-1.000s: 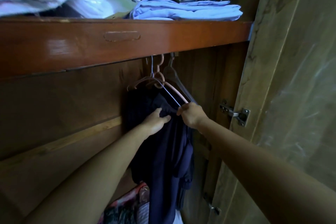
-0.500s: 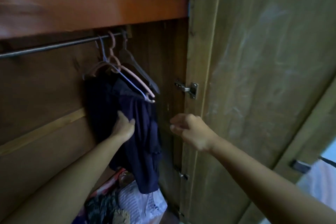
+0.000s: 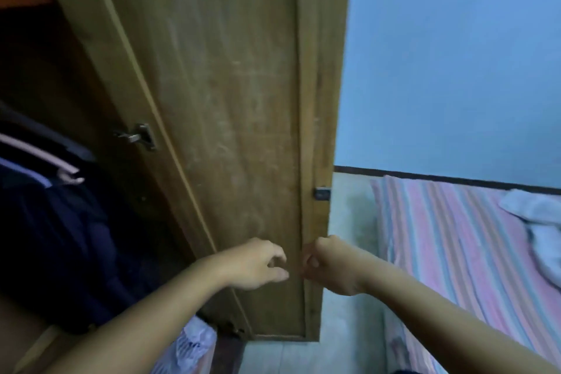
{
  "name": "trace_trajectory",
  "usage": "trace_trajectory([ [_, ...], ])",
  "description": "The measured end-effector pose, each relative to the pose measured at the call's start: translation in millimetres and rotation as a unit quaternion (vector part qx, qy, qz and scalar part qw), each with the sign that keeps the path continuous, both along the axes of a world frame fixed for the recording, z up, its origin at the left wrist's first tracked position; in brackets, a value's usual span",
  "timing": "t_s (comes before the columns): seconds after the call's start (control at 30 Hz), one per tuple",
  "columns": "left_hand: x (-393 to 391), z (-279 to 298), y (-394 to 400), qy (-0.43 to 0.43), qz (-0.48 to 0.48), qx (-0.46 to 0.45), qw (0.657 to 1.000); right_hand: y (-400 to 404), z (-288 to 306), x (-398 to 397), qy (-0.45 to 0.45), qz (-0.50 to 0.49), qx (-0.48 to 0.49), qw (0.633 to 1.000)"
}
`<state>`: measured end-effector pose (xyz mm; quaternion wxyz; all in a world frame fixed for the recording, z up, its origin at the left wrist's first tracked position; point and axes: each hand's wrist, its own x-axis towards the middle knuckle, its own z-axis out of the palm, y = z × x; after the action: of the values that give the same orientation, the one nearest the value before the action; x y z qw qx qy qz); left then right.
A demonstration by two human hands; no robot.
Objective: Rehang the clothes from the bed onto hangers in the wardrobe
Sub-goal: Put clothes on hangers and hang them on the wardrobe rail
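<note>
A dark navy garment [image 3: 60, 237] hangs at the left inside the wardrobe, on a hanger whose pink arm tip [image 3: 69, 174] sticks out. My left hand [image 3: 255, 264] hovers in front of the open wardrobe door [image 3: 227, 100], fingers relaxed and holding nothing. My right hand [image 3: 331, 267] is close beside it at the door's edge, with its fingers curled in and nothing in them. At the right lies the bed with a pink striped sheet [image 3: 455, 237]. A pale garment [image 3: 540, 222] lies crumpled on it near the frame's edge.
The door carries a metal hinge [image 3: 136, 136] and a small dark latch [image 3: 322, 194] on its edge. A light plastic bag [image 3: 194, 340] sits at the wardrobe's bottom. A blue wall [image 3: 455, 55] rises behind the bed, with pale floor between bed and wardrobe.
Both hands have let go of the hung navy garment and pulled back. The view has swung right from the wardrobe interior to the door and the bed.
</note>
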<state>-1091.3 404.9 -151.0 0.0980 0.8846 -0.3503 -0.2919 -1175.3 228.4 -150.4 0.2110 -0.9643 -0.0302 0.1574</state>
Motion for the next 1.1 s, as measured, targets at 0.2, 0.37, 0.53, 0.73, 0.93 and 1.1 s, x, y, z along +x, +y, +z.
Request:
trace_trajectory([
  [0.2,-14.1,-1.7,-92.3,-0.011,-0.141,-0.007,0.990,-59.4,-5.7,-54.3,0.011,-0.148,-0.016,0.989],
  [0.37,-34.9,-13.1,-159.0,-0.071,-0.270,0.006,0.960,-89.0,-28.6,-106.5,0.040,-0.294,-0.045,0.954],
  [0.53,-64.2,-33.6,-210.4,-0.075,-0.402,0.008,0.913,-99.0,-41.2,-174.6,0.074,-0.435,-0.032,0.897],
  [0.73,-125.1,-56.8,-241.1,-0.016,-0.516,0.037,0.855,-82.2,-59.5,-283.4,0.103,-0.578,-0.011,0.809],
  [0.93,-189.8,-77.3,-275.9,0.007,-0.575,0.027,0.817,-70.0,-80.3,-382.6,0.125,-0.683,-0.007,0.720],
  [1.1,-258.5,-123.2,-311.5,0.015,-0.608,0.039,0.793,-61.5,-121.0,-466.2,0.140,-0.769,0.010,0.624],
])
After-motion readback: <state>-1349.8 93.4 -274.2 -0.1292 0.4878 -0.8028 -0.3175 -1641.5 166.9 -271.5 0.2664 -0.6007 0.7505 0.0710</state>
